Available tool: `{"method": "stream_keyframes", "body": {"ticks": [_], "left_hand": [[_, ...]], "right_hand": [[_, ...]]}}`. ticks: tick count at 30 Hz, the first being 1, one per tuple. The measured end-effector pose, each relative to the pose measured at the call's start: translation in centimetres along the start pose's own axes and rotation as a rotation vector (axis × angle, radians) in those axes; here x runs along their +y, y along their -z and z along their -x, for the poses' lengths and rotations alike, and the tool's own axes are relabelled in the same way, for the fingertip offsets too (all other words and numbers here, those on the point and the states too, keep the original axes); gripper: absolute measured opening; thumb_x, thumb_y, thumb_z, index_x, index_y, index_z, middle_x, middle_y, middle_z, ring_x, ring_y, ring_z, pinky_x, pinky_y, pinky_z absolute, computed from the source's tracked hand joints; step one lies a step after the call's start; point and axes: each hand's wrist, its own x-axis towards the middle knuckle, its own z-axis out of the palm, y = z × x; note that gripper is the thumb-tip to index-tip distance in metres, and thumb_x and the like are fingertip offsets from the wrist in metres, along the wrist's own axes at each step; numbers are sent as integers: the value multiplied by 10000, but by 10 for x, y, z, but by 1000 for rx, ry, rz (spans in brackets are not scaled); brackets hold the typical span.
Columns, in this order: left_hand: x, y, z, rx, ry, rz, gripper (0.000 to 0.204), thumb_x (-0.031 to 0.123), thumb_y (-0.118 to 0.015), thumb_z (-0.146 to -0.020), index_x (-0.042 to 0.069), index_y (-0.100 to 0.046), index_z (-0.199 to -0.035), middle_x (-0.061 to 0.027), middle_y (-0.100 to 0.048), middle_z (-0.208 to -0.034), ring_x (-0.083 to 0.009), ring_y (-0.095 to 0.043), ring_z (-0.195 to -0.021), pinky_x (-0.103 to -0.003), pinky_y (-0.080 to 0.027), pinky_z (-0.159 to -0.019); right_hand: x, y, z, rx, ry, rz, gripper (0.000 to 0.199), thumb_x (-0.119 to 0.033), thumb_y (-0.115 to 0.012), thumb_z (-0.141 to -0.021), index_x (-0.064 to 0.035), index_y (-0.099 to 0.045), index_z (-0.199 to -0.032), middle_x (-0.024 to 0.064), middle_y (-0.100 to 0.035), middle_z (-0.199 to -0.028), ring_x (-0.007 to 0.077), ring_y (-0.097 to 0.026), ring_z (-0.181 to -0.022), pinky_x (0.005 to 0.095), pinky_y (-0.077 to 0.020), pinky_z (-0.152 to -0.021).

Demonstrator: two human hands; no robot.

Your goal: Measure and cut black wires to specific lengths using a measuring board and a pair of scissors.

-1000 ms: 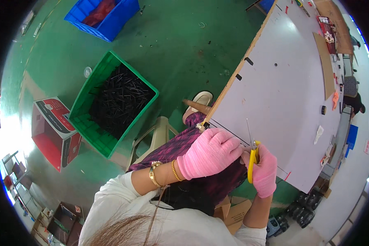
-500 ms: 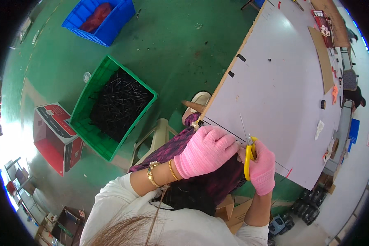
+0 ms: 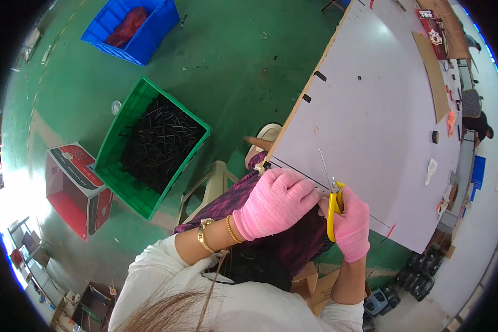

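A pair of yellow-handled pliers [image 3: 333, 206] is gripped in the right hand [image 3: 352, 224], which is gloved in pink and closed around the handles at about four o'clock from the centre of the view. The left hand [image 3: 275, 202], also in a pink glove, is curled shut just to the nine o'clock side of the tool; whatever is pinched beneath its fingers is hidden. A thin wire [image 3: 325, 166] rises from the plier tips toward twelve o'clock, across the near edge of the white table [image 3: 382, 110].

Compared with the pictures from a second ago, the hands and pliers are found in nearly the same spot at the table edge, and the wire is seen at much the same angle; mainly the view itself has shifted slightly. From this it is judged that one fine operation at the plier tips is being held steady rather than a new piece being fetched.

A green crate [image 3: 149, 146] filled with dark slender pieces is placed on the green floor at nine o'clock from the hands. A blue crate [image 3: 133, 27] with red contents is set at eleven o'clock, and a red box [image 3: 74, 188] lies at eight o'clock. A cardboard strip [image 3: 432, 77] and small scraps are scattered on the table toward one o'clock.
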Motion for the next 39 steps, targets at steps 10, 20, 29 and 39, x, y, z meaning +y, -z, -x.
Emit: {"method": "stream_keyframes", "body": {"ticks": [10,20,29,39], "left_hand": [[2,-2,-2,23,3,5,294,218,-697,-708,252,-719,-999,83,-582,-1048,-148,-529,-1011,-352,-428,-879],[3,6,-8,-46,67,53,276,168,-723,-690,232,-706,-958,55,-575,-987,-186,-546,-976,-380,-430,-844],[7,3,-11,-28,94,22,236,155,-778,-715,226,-728,-935,50,-583,-963,-211,-545,-925,-384,-416,-811],[9,7,-14,-51,86,31,250,117,-779,-725,201,-731,-955,19,-602,-960,-231,-560,-918,-392,-419,-808]], "right_hand": [[-5,-2,3,45,0,-51,234,-144,-710,-887,70,-630,-942,43,-609,-685,85,-559,-650,256,-471,-600],[5,20,3,17,62,60,282,-174,-753,-818,47,-577,-824,123,-595,-646,162,-560,-579,306,-463,-577],[23,35,2,42,149,262,299,-221,-743,-836,46,-623,-895,180,-632,-701,328,-572,-588,365,-487,-603],[22,34,-10,-21,16,446,298,-260,-710,-856,4,-680,-991,234,-665,-858,417,-650,-820,438,-532,-707]]}}
